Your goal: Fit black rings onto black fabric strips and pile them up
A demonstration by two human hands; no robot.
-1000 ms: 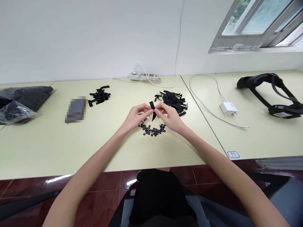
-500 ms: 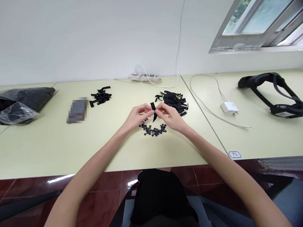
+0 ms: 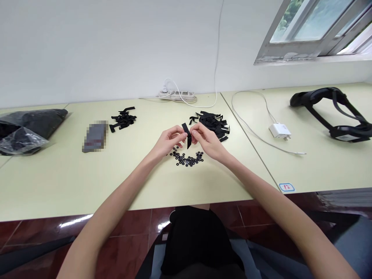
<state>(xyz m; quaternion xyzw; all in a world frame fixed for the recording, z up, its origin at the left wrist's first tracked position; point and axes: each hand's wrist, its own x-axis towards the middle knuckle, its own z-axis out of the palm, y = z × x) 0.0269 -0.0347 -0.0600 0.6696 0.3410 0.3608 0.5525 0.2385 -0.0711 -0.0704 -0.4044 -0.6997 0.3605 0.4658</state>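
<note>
Between my two hands, above the table's middle, is a short black fabric strip (image 3: 189,142), bent or folded near its centre. My left hand (image 3: 170,141) pinches the strip from the left between thumb and fingertips. From the right, my right hand (image 3: 207,141) has its thumb and forefinger closed at the strip's middle; its other fingers are curled. Just below the hands lie many small dark rings (image 3: 188,160), like washers or snap parts. A larger heap of black strips (image 3: 214,122) sits behind my right hand, and a smaller pile of black strips (image 3: 124,119) lies farther left.
A pixelated dark item (image 3: 95,136) and a clear plastic bag (image 3: 26,130) with black contents lie on the left. At the wall is a power strip (image 3: 177,95). A white charger (image 3: 279,131) with its cable and a black headset (image 3: 331,114) are on the right.
The strip has turned a little between my fingers, its upper end leaning further left. My right fingertips have shifted slightly on it. The view has moved a little.
</note>
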